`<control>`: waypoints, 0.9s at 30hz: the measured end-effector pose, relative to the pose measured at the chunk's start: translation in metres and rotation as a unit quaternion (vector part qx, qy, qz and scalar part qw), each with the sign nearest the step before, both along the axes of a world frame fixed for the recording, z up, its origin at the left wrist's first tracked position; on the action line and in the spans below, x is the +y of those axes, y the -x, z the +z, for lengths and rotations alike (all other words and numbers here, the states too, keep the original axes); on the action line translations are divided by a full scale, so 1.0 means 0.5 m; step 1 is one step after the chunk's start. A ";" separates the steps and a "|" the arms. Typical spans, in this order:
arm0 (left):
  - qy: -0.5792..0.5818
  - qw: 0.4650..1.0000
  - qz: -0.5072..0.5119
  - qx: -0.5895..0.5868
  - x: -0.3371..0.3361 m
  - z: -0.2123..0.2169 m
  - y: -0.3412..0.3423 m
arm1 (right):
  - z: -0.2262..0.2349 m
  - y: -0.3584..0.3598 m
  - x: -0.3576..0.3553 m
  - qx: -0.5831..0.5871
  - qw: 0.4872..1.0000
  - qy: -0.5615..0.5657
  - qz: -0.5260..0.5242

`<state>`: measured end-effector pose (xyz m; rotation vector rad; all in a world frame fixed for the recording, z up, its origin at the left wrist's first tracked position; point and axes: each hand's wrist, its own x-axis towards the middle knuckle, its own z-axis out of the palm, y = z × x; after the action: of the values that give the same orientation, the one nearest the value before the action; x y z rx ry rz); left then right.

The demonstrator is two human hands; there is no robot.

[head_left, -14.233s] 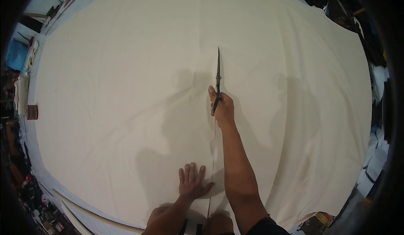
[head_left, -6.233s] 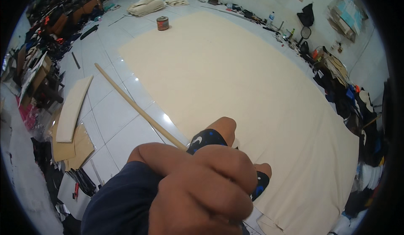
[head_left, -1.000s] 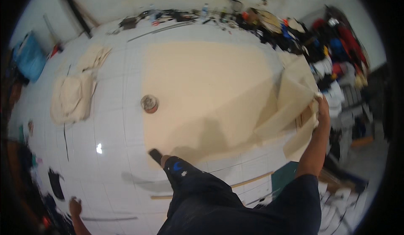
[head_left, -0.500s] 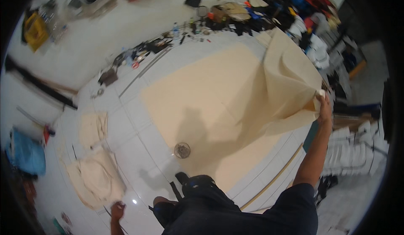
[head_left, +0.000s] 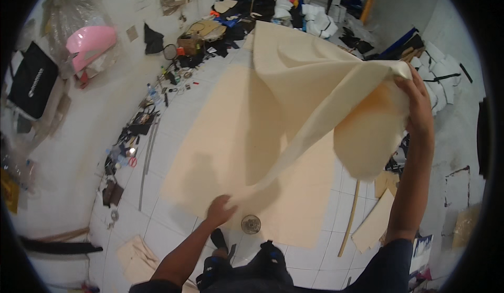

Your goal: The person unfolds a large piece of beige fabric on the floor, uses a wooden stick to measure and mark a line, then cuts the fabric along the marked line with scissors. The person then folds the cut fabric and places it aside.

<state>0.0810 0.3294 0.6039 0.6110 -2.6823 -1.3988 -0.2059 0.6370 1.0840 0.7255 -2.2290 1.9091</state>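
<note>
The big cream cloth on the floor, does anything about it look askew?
Yes. The large cream fabric sheet is no longer flat: the right hand lifts one corner high, the left hand grips its lower edge, and it sags in folds between.

Even, fairly bright indoor light fills the fisheye frame, whose black rim bends the room's straight lines. The lifted cream fabric [head_left: 294, 114] glows where light passes through and throws a soft shadow below. Motion blur slightly softens the right hand [head_left: 420, 101].
</note>
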 end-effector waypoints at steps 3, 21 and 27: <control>0.013 0.978 -0.124 0.168 0.130 0.199 0.233 | -0.013 -0.140 -0.028 0.022 0.985 0.051 -0.161; 0.149 0.987 -0.044 0.052 -0.188 -0.103 0.148 | -0.559 -0.302 0.396 -0.226 0.878 -0.411 -0.100; 0.364 0.921 -0.099 -0.098 -0.179 0.127 0.125 | -0.826 -0.347 0.435 -0.222 0.772 -0.595 -0.031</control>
<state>0.0187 0.2396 0.6674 0.4178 -3.1676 -0.2718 -0.0326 0.8543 0.6713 0.2150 -3.6025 0.3726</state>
